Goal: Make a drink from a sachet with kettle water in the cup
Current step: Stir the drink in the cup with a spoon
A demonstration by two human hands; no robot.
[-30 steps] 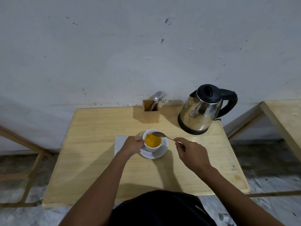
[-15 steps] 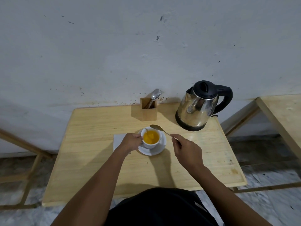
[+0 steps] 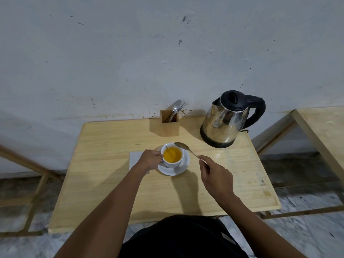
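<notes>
Now: cup [image 3: 172, 157] full, orange drink; left hand [image 3: 149, 160] grips cup, right hand [image 3: 216, 175] pinches spoon [image 3: 186, 148].

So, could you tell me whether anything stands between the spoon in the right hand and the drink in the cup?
Nothing visible does. The spoon, held by the right hand, has its bowl just above the cup's far right rim, and the orange drink lies open below. The left hand holds the cup's left side only.
</notes>
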